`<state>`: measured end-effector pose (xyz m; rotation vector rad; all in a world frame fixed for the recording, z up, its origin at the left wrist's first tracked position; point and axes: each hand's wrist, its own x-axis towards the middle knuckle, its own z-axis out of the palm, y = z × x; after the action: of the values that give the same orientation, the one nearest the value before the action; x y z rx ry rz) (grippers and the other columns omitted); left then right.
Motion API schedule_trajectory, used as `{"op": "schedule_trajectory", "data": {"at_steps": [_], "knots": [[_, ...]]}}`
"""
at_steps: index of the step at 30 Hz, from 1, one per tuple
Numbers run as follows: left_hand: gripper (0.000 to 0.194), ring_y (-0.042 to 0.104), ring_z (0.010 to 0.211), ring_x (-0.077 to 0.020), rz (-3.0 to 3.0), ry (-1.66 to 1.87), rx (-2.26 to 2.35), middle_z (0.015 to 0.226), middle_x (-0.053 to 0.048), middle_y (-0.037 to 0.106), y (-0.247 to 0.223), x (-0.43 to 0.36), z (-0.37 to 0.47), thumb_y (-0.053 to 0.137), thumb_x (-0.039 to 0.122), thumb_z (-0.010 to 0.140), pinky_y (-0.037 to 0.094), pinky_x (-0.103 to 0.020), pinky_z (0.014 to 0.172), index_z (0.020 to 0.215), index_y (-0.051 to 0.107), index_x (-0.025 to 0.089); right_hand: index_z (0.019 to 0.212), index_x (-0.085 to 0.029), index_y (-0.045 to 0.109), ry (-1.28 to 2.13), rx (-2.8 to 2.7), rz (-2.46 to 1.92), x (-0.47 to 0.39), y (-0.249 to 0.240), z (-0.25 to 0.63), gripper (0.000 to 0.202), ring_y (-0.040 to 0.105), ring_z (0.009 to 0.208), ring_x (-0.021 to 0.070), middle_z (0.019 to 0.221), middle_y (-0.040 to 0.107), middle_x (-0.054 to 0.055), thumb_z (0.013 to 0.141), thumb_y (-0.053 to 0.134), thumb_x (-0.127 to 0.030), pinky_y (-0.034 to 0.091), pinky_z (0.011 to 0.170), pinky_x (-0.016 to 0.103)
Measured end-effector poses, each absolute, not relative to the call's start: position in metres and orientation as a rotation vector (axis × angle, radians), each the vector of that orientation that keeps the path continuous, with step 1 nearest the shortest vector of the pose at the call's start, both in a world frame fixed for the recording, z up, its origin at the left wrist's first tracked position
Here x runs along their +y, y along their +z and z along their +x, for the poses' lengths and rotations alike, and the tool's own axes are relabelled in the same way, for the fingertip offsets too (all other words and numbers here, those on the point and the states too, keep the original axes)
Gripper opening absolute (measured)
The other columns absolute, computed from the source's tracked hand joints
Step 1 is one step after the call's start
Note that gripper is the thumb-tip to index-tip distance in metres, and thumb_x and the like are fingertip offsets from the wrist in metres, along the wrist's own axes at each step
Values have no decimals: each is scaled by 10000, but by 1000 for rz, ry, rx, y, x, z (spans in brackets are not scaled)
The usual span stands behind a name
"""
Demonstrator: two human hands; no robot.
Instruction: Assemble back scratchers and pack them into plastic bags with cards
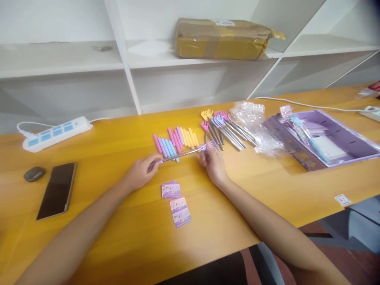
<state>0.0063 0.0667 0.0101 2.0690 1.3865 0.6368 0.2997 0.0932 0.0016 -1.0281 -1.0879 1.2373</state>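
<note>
A back scratcher (pixel 181 155) with a metal rod is stretched sideways between my two hands. My left hand (pixel 141 171) is closed round its purple handle. At the other end, my right hand (pixel 214 163) pinches the pale purple claw head. Just beyond the rod lie several coloured handle tubes (pixel 170 147) in pink, purple, blue and yellow. More back scratchers (pixel 230 128), with pink, blue and yellow claws and bare metal rods, lie behind my right hand. Below the rod are a small stack of printed cards (pixel 171 190) and another purple card (pixel 180 212).
Clear plastic bags (pixel 252 122) lie beside a purple box (pixel 314 158) holding wrapped items on the right. A phone (pixel 57 190), a dark small case (pixel 34 174) and a power strip (pixel 57 133) sit left. A taped carton (pixel 222 41) rests on the shelf behind.
</note>
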Motion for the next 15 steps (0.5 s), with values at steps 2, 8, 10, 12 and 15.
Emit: {"op": "schedule_trajectory", "data": {"at_steps": [2, 8, 10, 12, 15], "knots": [[291, 697, 820, -181, 2077, 633, 1401, 1047, -12, 781, 10, 67, 6, 483, 375, 1051, 509, -291, 783, 1268, 637, 258, 720, -190, 489, 1242, -1100, -1040, 93, 2, 300, 560, 347, 525, 91, 601, 422, -17, 1003, 567, -666, 281, 515, 255], [284, 663, 742, -175, 2104, 614, 1439, 942, 7, 760, 12, 68, 6, 484, 387, 1047, 481, -285, 729, 1243, 650, 266, 725, -198, 474, 1268, -1111, -1057, 94, 1, 301, 586, 361, 524, 96, 584, 433, -15, 984, 562, -716, 302, 509, 253], [281, 665, 738, -177, 2117, 609, 1451, 924, 11, 756, 12, 68, 7, 482, 391, 1045, 480, -287, 726, 1231, 653, 269, 741, -197, 498, 1263, -1112, -1038, 94, 0, 301, 578, 366, 525, 97, 590, 439, -15, 975, 575, -720, 305, 510, 254], [281, 669, 734, -180, 2124, 604, 1465, 907, 11, 753, 11, 68, 7, 486, 394, 1041, 482, -289, 726, 1228, 654, 270, 763, -195, 523, 1265, -1113, -1023, 95, -1, 301, 565, 365, 524, 97, 598, 445, -17, 967, 589, -718, 307, 512, 256], [283, 675, 744, -180, 2116, 605, 1471, 910, 8, 756, 10, 68, 6, 494, 392, 1037, 484, -288, 726, 1235, 656, 269, 796, -194, 551, 1270, -1118, -1018, 96, -2, 301, 553, 359, 521, 97, 602, 449, -21, 962, 594, -720, 304, 514, 258]]}}
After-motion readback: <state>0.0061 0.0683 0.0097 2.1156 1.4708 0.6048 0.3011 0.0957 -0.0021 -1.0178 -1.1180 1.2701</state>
